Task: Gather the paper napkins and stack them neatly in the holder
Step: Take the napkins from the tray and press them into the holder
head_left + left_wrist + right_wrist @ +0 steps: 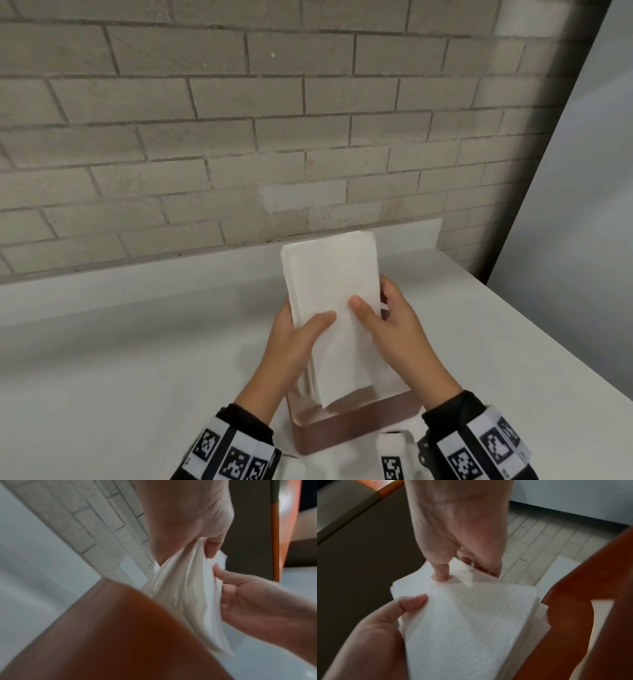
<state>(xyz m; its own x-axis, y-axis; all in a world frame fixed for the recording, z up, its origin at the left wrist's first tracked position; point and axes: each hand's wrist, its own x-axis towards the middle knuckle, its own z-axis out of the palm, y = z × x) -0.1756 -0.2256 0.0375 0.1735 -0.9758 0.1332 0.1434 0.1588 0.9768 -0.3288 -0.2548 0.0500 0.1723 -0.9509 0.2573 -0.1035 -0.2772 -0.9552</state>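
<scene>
A thick stack of white paper napkins stands on end, leaning away from me, its lower end inside a brown rectangular holder on the white counter. My left hand grips the stack's left edge, thumb on the front face. My right hand grips the right edge, thumb pressed into the front sheet. In the left wrist view the napkins fan between both hands above the holder's wall. The right wrist view shows the embossed top napkin and the holder's rim.
The white counter runs along a grey brick wall, with a low white ledge at its back. The counter's right edge drops off beside a pale wall panel. The holder sits close to the counter's near edge.
</scene>
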